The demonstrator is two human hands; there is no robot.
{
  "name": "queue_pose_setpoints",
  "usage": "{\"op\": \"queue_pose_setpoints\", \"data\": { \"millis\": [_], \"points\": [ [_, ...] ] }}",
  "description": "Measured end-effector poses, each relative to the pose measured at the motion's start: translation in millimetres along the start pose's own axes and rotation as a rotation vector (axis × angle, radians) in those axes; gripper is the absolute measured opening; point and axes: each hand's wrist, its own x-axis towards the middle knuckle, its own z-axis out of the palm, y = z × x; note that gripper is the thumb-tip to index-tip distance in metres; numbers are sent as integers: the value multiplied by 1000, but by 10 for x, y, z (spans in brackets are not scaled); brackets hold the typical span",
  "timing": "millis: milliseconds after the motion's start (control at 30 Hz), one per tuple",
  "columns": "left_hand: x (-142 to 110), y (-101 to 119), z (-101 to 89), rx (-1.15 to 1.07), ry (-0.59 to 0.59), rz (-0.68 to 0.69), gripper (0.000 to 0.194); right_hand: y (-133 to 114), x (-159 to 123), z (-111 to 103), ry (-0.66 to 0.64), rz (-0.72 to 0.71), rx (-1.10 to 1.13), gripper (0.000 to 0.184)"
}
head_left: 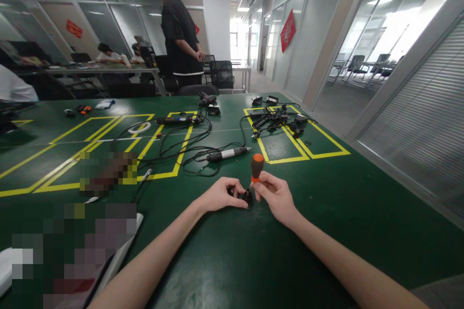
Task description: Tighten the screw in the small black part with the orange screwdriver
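Observation:
My left hand [225, 194] has its thumb and fingers closed around a small black part [248, 197] with a short upright post, resting on the green table [203, 270]. Just to the right, my right hand [276, 197] grips a screwdriver [257, 166] with an orange and black handle. The handle points up, and the fingers pinch its lower end. Its shaft is hidden or too small to make out, so I cannot tell whether it touches the black part.
Beyond my hands lies a corded electric screwdriver [228, 153] with looped black cable. A pile of black parts [277, 119] sits by the yellow tape, a power drill [206, 99] further back. A white-edged device [136, 231] is at lower left. A person [183, 34] stands beyond the table.

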Motion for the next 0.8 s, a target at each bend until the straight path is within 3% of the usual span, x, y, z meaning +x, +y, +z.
{"op": "queue_pose_setpoints", "data": {
  "millis": [333,567,800],
  "points": [
    [-3,21,-10,25,8,7,39,24,-16,21,45,46,18,31],
    [1,6,-12,19,4,-3,40,-5,16,5,-15,-1,-1,32],
    [-3,21,-9,17,4,-14,41,19,19,9,66,15,16,33]
  ]
}}
